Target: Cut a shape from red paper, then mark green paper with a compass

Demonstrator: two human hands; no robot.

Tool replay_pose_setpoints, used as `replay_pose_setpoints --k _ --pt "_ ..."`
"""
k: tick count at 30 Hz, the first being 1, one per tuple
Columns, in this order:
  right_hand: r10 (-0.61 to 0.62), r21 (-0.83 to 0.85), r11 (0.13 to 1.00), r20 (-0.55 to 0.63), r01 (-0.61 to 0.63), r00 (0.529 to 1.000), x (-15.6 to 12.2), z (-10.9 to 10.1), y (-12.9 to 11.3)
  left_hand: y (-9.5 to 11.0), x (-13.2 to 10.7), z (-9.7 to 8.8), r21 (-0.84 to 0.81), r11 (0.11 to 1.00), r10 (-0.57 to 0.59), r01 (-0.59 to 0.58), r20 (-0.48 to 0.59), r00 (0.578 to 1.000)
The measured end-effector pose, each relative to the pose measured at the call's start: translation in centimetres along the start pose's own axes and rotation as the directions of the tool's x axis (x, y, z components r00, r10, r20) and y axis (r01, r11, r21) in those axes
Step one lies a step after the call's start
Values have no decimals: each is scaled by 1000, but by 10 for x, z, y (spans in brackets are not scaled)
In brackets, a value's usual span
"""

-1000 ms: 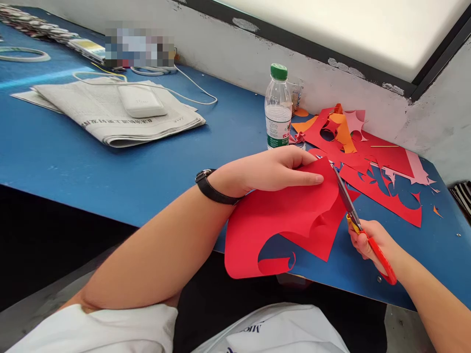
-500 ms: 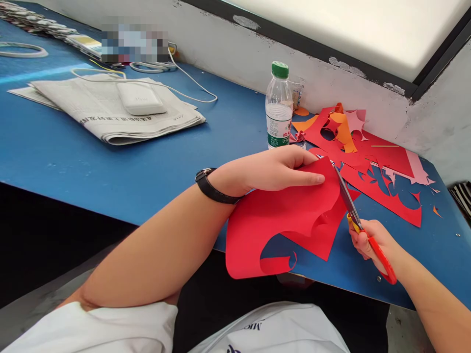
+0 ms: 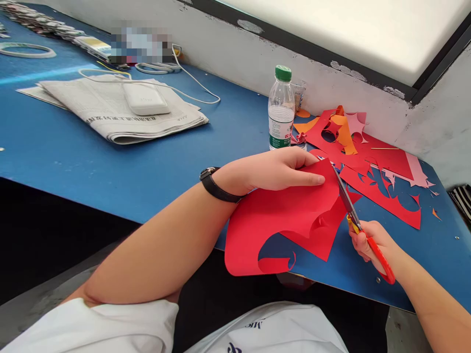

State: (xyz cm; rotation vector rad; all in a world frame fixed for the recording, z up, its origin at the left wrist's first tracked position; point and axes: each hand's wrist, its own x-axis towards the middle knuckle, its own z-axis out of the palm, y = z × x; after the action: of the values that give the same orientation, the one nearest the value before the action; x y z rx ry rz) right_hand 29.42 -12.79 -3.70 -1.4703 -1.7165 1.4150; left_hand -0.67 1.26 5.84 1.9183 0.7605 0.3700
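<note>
Between the thumb and fingers of my left hand (image 3: 281,169) is a sheet of red paper (image 3: 253,220), its lower part hanging past the table's front edge. Curved pieces have been cut out of its lower and right sides. My right hand (image 3: 373,245) grips scissors (image 3: 351,211) with red and yellow handles, partly hidden by the fingers. The scissor blades point up and lie along the right edge of the paper near its top corner. Under the held sheet, another red paper part (image 3: 316,247) with a pointed corner shows.
Red, pink and orange paper scraps (image 3: 390,198) lie at the right. A water bottle (image 3: 281,117) with a green cap stands behind my left hand. Folded newspaper (image 3: 103,108) carrying a white power bank (image 3: 145,98) with a cable lies left on the blue table (image 3: 91,176).
The view has shifted slightly, so the bottle and newspaper sit a little further right. Both hands, the paper and the scissors look almost unchanged.
</note>
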Motion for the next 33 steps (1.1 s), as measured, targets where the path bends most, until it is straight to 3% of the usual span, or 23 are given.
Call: replay_pose_setpoints --k 15,23,27,30,33 --pt "48 3 999 18 -48 999 1 -1 -6 -2 1 -8 35 998 -60 59 38 997" --pt "77 104 992 -75 -68 994 3 -1 -2 -14 6 -17 -175 985 48 -2 258 965" --pt "90 128 989 -150 -70 985 8 1 2 -19 7 -24 -91 996 0 10 102 995" --pt "102 130 988 -179 -79 979 11 2 4 -20 5 -29 27 999 37 -36 -40 999" --pt "112 117 989 -191 -90 975 11 1 4 -21 5 -30 46 995 90 -85 -141 986"
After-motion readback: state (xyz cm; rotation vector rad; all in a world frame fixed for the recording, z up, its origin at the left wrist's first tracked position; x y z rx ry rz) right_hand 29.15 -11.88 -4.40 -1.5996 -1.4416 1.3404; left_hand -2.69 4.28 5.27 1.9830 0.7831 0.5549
